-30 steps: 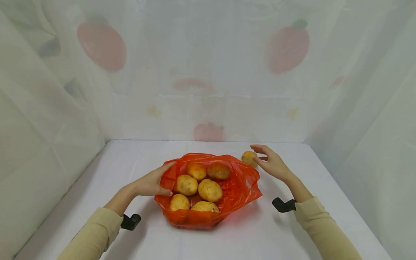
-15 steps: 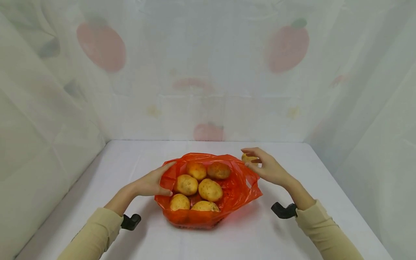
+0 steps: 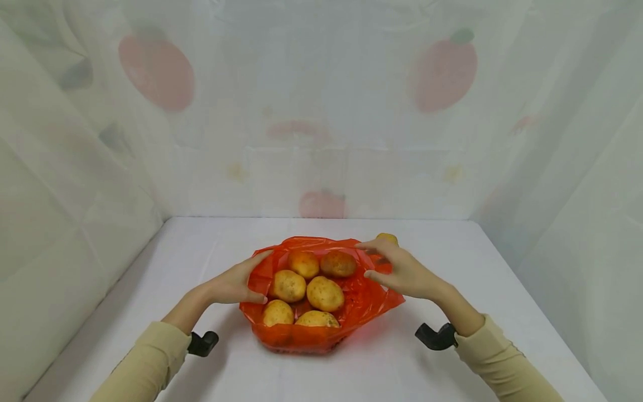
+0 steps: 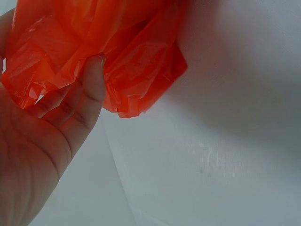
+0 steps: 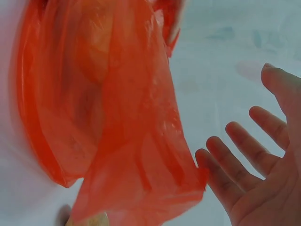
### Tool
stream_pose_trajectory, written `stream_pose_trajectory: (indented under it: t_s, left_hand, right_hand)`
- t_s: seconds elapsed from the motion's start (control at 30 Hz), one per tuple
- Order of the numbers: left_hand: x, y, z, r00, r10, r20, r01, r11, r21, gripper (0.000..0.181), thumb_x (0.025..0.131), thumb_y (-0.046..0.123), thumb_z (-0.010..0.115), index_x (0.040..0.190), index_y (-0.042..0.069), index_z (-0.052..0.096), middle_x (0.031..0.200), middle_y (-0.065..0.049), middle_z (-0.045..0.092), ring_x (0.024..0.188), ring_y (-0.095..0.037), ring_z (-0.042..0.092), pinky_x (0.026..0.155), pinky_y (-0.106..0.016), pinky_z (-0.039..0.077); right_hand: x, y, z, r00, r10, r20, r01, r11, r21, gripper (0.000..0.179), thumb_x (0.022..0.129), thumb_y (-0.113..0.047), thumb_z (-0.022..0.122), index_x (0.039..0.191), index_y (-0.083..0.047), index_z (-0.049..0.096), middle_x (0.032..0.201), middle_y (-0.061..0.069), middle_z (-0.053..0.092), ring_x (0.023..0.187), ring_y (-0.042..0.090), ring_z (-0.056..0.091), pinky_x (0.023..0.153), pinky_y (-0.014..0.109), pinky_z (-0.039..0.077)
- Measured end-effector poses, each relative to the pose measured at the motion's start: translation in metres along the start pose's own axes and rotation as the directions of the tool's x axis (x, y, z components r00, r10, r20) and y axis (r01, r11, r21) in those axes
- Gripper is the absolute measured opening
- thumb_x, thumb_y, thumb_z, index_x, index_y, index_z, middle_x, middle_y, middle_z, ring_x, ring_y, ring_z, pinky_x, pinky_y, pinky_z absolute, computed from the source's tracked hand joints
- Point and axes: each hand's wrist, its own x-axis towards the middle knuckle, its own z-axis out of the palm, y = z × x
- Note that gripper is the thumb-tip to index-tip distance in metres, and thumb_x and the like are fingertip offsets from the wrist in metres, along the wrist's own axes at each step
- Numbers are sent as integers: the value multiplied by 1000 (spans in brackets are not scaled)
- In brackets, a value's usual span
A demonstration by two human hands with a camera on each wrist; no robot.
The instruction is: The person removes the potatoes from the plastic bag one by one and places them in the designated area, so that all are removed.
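Note:
A red plastic bag (image 3: 369,312) lies with its mouth spread in the head view, several potatoes (image 3: 325,294) inside. My left hand (image 3: 228,285) holds the bag's left rim between thumb and fingers; in the left wrist view the fingers (image 4: 94,80) press against the plastic. Over the right rim hovers my right hand (image 3: 407,273), thumb and fingers spread apart, holding nothing. In the right wrist view its fingers (image 5: 247,148) are extended beside the hanging bag edge. A loose potato (image 3: 388,238) sits outside the bag at the back right, partly hidden by the right hand.
The bag rests on a white-covered table (image 3: 201,245). Pale curtains with faded fruit prints (image 3: 321,139) enclose the back and both sides. A black wrist mount (image 3: 436,337) juts from the right sleeve, another black mount (image 3: 203,344) from the left.
My right hand has moved left and slightly nearer, from beside the loose potato to above the bag's right rim. The left hand, bag and potatoes stay in place.

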Motion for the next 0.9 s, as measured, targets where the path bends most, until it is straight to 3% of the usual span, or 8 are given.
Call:
stream_pose_trajectory:
  t_s: [0.43,0.7,0.9]
  left_hand:
    - [0,-2,0,1000,9,3,-9,1000,11,94,73,22,76,147,22,19,142,-7,37,121,-28,40,94,-47,44]
    - [0,-2,0,1000,2,-2,-2,1000,15,94,72,21,77,147,22,20,141,-6,37,121,-27,40,94,-46,44]
    - [-1,-1,0,1000,15,1,-15,1000,18,94,73,22,77,148,20,19,141,-8,37,120,-29,41,92,-46,46]
  right_hand:
    - [8,-12,18,994,-29,105,38,996,-85,55,84,-24,67,133,-16,44,128,-6,50,109,10,51,89,31,48]
    - [12,-10,30,985,-9,174,22,997,-71,56,84,-28,67,133,-19,43,130,-6,48,118,9,46,97,34,44]
    - [16,-8,36,974,-24,224,25,1000,0,58,86,-25,66,136,-16,39,135,-1,45,112,13,52,90,35,49]
